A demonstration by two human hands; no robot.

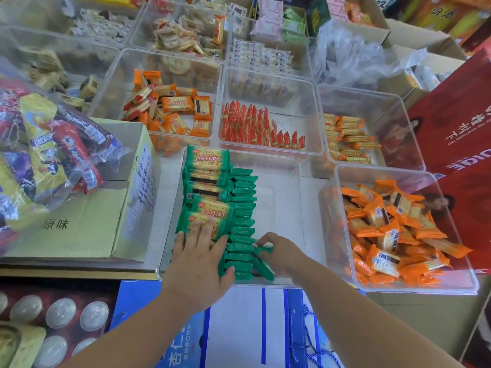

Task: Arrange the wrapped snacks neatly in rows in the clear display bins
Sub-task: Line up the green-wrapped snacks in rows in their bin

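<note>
The left hand (198, 257) covers part of the green cracker packets (206, 221). The left picture edge crops the candy bag (53, 155).

White counter (313, 197) carries clear bins (281, 213), cardboard box (79, 221).

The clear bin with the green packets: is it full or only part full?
Part full. The green packets fill the left side of the bin; its right half shows bare floor.
</note>
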